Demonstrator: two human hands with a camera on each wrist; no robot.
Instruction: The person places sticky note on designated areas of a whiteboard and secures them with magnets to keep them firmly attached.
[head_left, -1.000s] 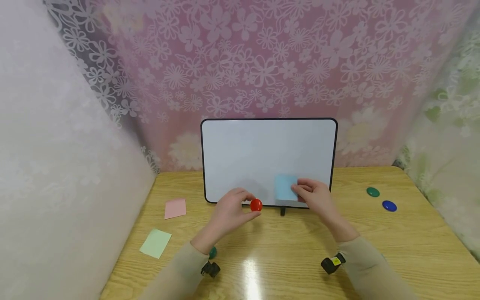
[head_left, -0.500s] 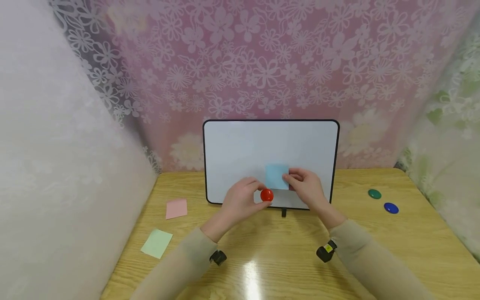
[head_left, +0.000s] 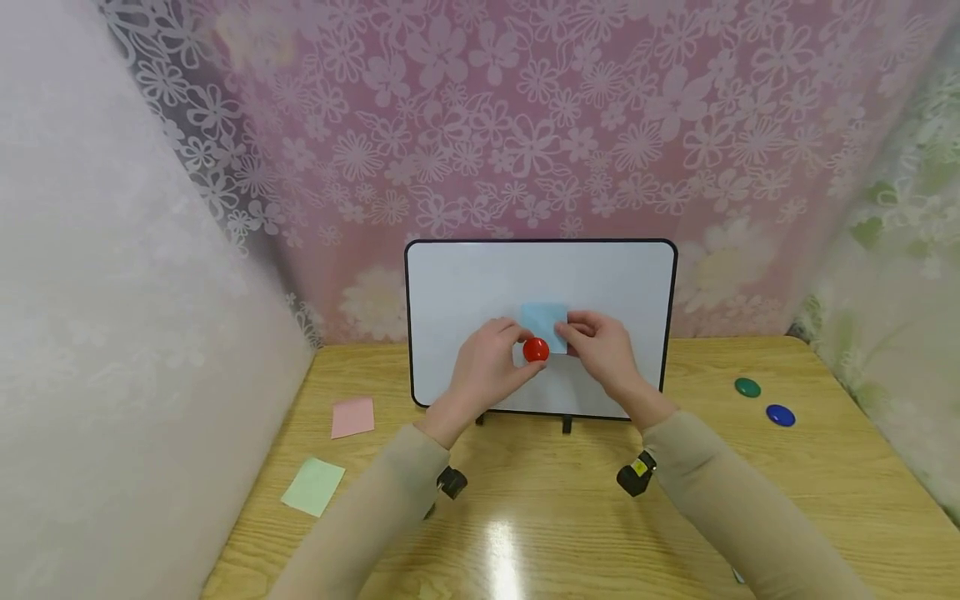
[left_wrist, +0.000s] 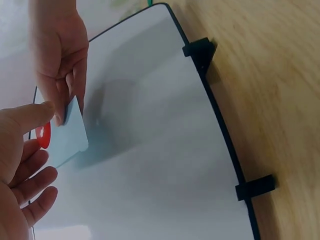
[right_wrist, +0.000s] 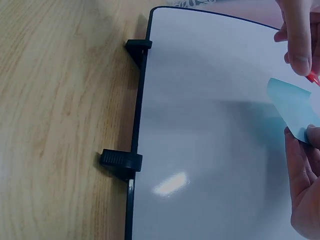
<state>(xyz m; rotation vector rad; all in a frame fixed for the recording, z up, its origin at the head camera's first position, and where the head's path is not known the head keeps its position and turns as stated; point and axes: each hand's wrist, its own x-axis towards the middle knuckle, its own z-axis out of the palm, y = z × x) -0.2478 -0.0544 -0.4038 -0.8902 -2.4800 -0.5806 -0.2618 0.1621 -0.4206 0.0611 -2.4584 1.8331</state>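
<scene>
I log: wooden surface (head_left: 585,542); whiteboard (head_left: 465,283) standing on it; left hand (head_left: 486,363) and right hand (head_left: 606,352) before the board, both pinching; blue sticky note (head_left: 542,318) in the right; round red magnet (head_left: 536,350) in the left, near the note.

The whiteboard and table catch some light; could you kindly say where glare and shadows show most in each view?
Head view: white glare on the table, bottom centre. Left wrist view: soft shadows on the whiteboard beside the blue note, pale glare bottom left. Right wrist view: bright glare patch on the whiteboard, broad shadow beside the blue note.
</scene>
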